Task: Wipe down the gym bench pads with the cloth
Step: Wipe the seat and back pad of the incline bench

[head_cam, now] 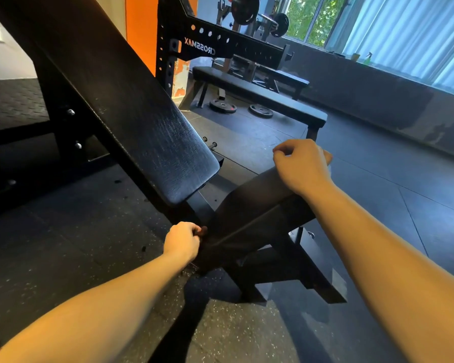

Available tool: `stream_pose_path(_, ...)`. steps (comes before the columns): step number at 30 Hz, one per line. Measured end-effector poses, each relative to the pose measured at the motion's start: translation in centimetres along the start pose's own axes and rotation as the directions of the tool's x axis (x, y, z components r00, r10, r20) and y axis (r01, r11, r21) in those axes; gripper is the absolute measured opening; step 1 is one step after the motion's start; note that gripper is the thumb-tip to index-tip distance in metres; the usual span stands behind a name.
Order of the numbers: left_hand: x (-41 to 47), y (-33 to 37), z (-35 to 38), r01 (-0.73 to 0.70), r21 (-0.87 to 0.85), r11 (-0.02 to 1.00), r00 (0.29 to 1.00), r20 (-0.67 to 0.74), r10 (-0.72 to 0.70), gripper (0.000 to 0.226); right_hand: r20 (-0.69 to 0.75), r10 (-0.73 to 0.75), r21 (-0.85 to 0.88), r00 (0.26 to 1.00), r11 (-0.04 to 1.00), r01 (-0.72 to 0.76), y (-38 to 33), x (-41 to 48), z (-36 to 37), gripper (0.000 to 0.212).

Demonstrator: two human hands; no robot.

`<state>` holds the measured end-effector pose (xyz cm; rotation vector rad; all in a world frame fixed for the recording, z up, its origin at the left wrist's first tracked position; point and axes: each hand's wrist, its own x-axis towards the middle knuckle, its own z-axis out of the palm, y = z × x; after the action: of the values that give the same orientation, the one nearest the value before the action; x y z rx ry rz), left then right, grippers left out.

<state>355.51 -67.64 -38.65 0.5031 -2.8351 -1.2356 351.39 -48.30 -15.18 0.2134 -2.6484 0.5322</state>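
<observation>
1 wide-angle view, worn on the head, looks forward and down along both bare forearms, with the left hand (182, 241) and right hand (302, 166) mid-frame. The black cracked-vinyl inclined bench pad (147, 121) is near, at left. The frame tilts; the black steel rack (220, 45) and bright curtained windows (404, 35) stand well beyond.

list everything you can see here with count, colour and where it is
backrest pad: 1, black, inclined, left of centre
cloth: 1, dark, stretched between both hands over the bench's lower end
flat bench: 1, black, behind, centre
weight plates: 2, black, on the floor by the flat bench
rack: 1, black, top centre
spray bottle: 1, green, on the ledge, right
floor: 1, dark, underneath
left hand: 1, pinches the cloth's near end
right hand: 1, grips the cloth's far end
</observation>
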Motion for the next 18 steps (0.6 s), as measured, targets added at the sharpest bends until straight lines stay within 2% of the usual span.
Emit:
stream_pose_path(4,-0.2,-1.5,0.4,0.131,0.027,0.991,0.991,0.022,-0.132,0.025,-0.016,0.003,0.020,1.000,1.000,-0.003,0.2,-0.2,0.5,0.030)
stream_pose_path(8,-0.6,-0.8,0.1,0.126,0.008,0.992,0.992,-0.009,-0.126,0.025,-0.041,-0.018,0.022,0.999,1.000,0.019,0.1,-0.1,0.7,0.030)
stream_pose_path(13,-2.4,2.7,-1.3,-0.034,-0.039,0.999,0.999,-0.041,0.032,0.024,-0.059,-0.019,0.047,0.998,0.999,0.021,0.4,-0.3,1.0,0.029)
stream_pose_path(18,-5.2,8.8,-3.1,-0.265,-0.181,0.947,0.959,-0.149,0.239,0.025,-0.044,-0.022,0.037,0.999,0.999,0.023,0.4,-0.6,0.9,0.028)
